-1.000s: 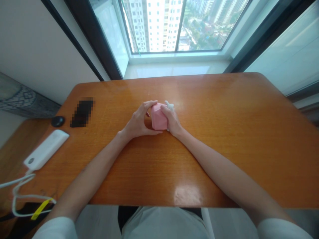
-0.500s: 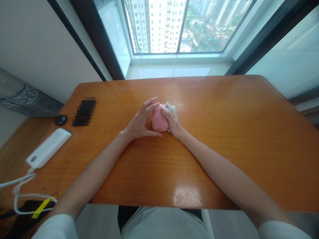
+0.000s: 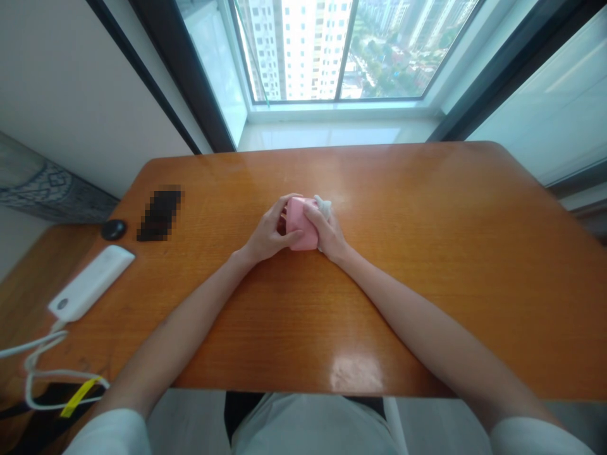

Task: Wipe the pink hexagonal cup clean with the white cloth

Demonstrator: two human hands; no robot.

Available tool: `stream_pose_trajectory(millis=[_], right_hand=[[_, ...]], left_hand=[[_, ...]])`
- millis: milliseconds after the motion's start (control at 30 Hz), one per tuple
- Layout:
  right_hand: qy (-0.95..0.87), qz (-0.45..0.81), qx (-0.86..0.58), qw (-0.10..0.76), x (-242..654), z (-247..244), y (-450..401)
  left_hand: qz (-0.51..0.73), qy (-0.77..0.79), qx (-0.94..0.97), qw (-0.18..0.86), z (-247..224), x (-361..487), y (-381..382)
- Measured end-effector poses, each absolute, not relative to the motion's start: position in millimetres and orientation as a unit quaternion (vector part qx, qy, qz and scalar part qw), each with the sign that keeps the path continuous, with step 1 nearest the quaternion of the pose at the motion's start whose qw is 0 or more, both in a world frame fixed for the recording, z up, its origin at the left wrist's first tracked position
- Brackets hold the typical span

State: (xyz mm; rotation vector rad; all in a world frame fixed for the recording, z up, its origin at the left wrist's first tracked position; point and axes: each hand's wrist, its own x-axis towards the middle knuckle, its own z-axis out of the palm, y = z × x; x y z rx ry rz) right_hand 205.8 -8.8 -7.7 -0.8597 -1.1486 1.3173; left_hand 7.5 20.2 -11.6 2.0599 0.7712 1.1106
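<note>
Above the middle of the wooden table, a small pink block-shaped object (image 3: 302, 225) is held between both hands. My left hand (image 3: 271, 232) wraps its left side, thumb along the near face and fingers at the far edge. On the opposite side my right hand (image 3: 331, 230) grips it, the thumb lying over its top face. A pale whitish, soft-looking piece (image 3: 323, 205) sticks out beyond the right fingers; whether it is a cloth or part of the pink thing, I cannot tell. The right fingertips are hidden beneath.
Along the left side of the table (image 3: 403, 303) lie a white power bank (image 3: 92, 283) with a white cable (image 3: 45, 344), a round black object (image 3: 113, 229) and a blurred-out dark item (image 3: 160, 215). A yellow strip (image 3: 79, 398) shows at the near left. A window stands beyond the table.
My left hand has closed in from spread fingers to a hold on the pink object's left side. The right hand keeps its grip, and the object has shifted very slightly left.
</note>
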Motion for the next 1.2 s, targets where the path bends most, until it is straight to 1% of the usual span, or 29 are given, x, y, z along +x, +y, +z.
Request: stream_pose_trajectory(millis=[67,133,267,367,500,600,767,867,933,1100,1200], right_hand=[[-0.493,0.558,-0.36,0.563,205.6,-9.0,-9.0],[-0.495,0.554,-0.364,0.561,206.4,-8.4,-8.9],[-0.504,0.546,-0.366,0.56,208.2,-5.4,-7.8],[-0.502,0.548,-0.361,0.563,207.9,-4.8,-6.0],[-0.486,0.551,-0.364,0.572,206.3,-4.6,-4.0],[-0.483,0.555,-0.365,0.571,206.0,-3.3,-4.9],[-0.515,0.537,-0.381,0.549,207.2,-1.1,-10.6],[-0.522,0.535,-0.381,0.544,207.7,-0.7,-12.2],[-0.52,0.54,-0.38,0.542,207.5,-0.1,-11.5],[-0.496,0.547,-0.366,0.566,205.5,4.2,-7.1],[-0.484,0.559,-0.355,0.572,204.2,4.5,-5.4]], left_hand=[[0.429,0.286,0.784,0.346,-16.2,7.7,21.5],[0.431,0.279,0.792,0.33,-19.7,6.4,22.1],[0.434,0.237,0.836,0.237,-20.1,-0.2,22.9],[0.408,0.207,0.873,0.169,-14.0,-4.5,22.2],[0.416,0.216,0.872,0.143,-4.1,-2.0,18.5],[0.439,0.237,0.85,0.17,-1.1,4.1,16.2],[0.433,0.299,0.78,0.339,-4.1,10.1,15.4],[0.434,0.291,0.773,0.359,-8.3,9.6,15.4],[0.441,0.284,0.785,0.33,-11.3,7.7,16.1],[0.43,0.215,0.857,0.184,-12.3,-0.9,20.2],[0.412,0.206,0.875,0.153,-7.6,-4.1,20.0]])
